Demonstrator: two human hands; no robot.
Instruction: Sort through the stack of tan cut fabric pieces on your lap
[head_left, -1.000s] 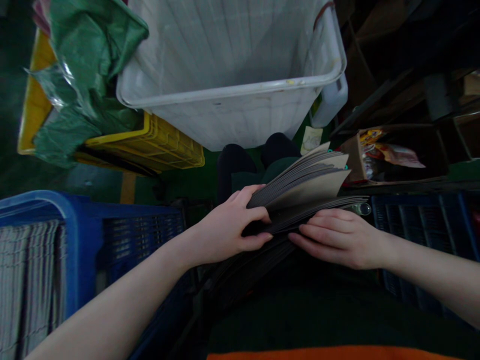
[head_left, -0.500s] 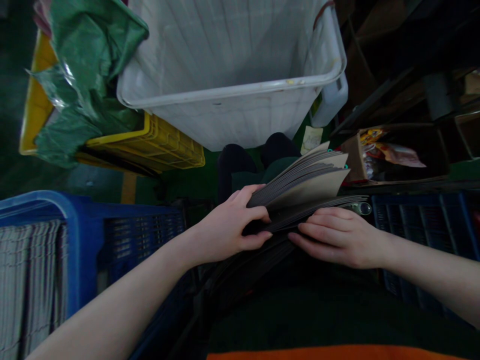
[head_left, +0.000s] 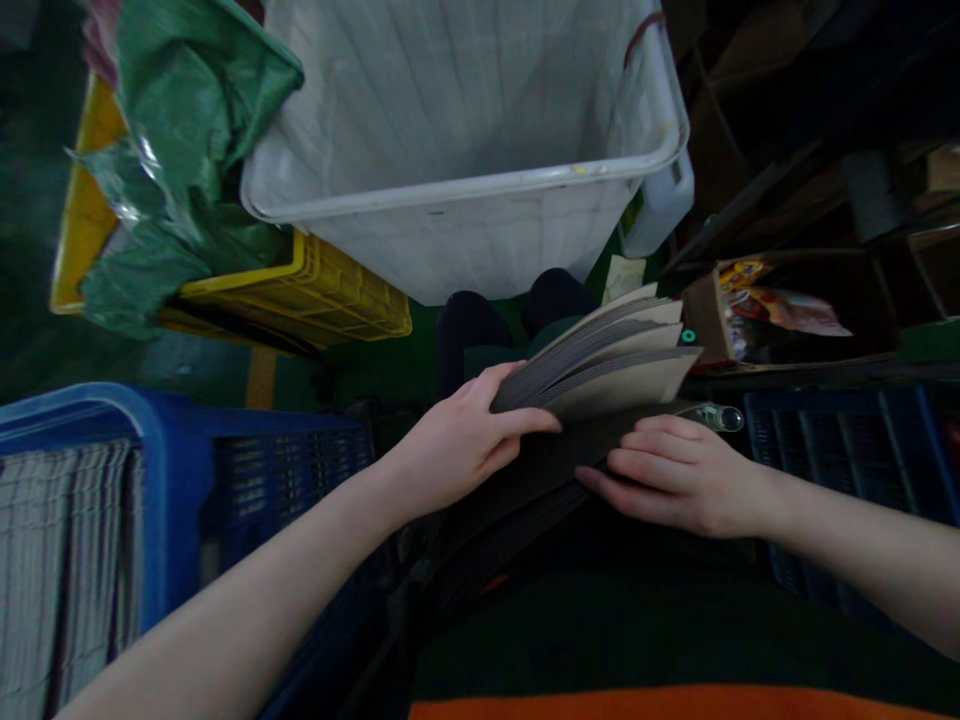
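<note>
In the head view, a fanned stack of thin grey-brown card sheets (head_left: 626, 375) tilts up in front of my lap. My left hand (head_left: 469, 440) is closed on the stack's left edge, thumb on the near side. Below lie darker sheets (head_left: 540, 465), on which my right hand (head_left: 675, 475) is closed at the right edge, its fingers curled together. Part of the sheets under that hand is hidden. A clear round-ended tube (head_left: 724, 418) sticks out just beyond my right fingers. A small green ring (head_left: 688, 336) shows by the stack's far right corner.
A large white bin (head_left: 450, 235) stands ahead. To its left is a yellow crate (head_left: 337, 295) under green plastic sacking (head_left: 195, 110). A blue crate (head_left: 157, 500) with packed grey sheets is at left. At right are a cardboard box (head_left: 709, 325) with wrappers and another blue crate (head_left: 825, 430).
More sheets have shifted from the lower pile to the upper stack in my left hand, widening the gap between them. My left thumb has moved up; my right hand has barely moved.
</note>
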